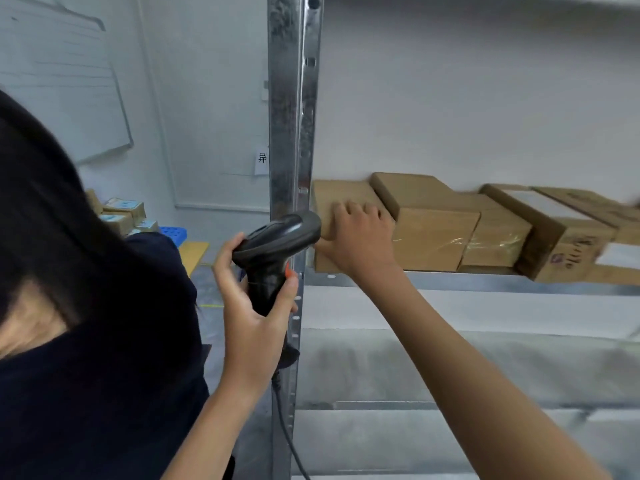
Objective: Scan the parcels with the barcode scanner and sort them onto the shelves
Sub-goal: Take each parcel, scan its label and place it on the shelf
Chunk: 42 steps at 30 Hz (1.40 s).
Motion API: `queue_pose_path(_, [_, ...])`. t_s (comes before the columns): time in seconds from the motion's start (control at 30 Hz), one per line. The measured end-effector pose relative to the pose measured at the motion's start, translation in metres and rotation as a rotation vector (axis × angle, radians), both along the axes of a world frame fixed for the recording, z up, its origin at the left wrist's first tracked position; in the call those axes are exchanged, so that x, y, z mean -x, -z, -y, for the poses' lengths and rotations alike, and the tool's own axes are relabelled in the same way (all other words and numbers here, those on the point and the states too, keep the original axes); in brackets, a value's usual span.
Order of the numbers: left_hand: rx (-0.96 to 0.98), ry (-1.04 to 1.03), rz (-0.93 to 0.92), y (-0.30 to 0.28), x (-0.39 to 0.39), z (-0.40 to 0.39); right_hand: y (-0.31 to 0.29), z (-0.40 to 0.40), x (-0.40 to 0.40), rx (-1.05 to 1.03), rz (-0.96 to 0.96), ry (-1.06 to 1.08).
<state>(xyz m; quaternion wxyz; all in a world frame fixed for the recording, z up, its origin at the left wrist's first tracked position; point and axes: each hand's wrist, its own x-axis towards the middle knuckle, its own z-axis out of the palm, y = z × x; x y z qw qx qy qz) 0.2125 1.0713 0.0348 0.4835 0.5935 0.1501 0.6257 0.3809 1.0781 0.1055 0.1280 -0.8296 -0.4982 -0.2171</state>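
My left hand [254,306] grips the handle of a black barcode scanner [277,244] with an orange trigger, held in front of the shelf's upright post. My right hand [360,237] holds the leftmost brown cardboard parcel [341,195] on the metal shelf [450,280], fingers curled over its top front edge and thumb under its front face. To its right on the same shelf sit more brown parcels: a taped one [433,230], another wrapped in clear tape [498,237], and a darker box with a white label [554,237].
A galvanised steel upright [292,116] stands right behind the scanner. The scanner's cable [287,434] hangs down by the post. Lower shelves [450,368] lie below. Far left are stacked parcels [124,213], a blue crate [173,233] and a whiteboard [59,81]. Dark hair and clothing fill the left side.
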Motion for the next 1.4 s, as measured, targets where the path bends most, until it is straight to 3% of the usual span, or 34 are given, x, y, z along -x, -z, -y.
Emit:
queue_pose_path(0.23, [0.008, 0.039, 0.031, -0.009, 0.012, 0.015, 0.002, 0.033, 0.022, -0.004, 0.012, 0.006])
queue_pose_path(0.5, [0.031, 0.029, 0.08, -0.016, 0.016, 0.027, -0.025, 0.027, 0.021, -0.127, -0.363, 0.079])
queue_pose_path(0.77, [0.028, 0.003, 0.05, -0.009, 0.03, 0.041, -0.016, 0.025, 0.034, 0.024, -0.348, 0.135])
queue_pose_path(1.03, [-0.011, -0.021, -0.012, -0.003, 0.038, 0.047, 0.014, 0.034, 0.042, -0.134, -0.378, 0.107])
queue_pose_path(1.4, [-0.022, -0.011, -0.058, 0.015, 0.047, 0.044, 0.06, 0.058, 0.055, -0.259, -0.272, 0.131])
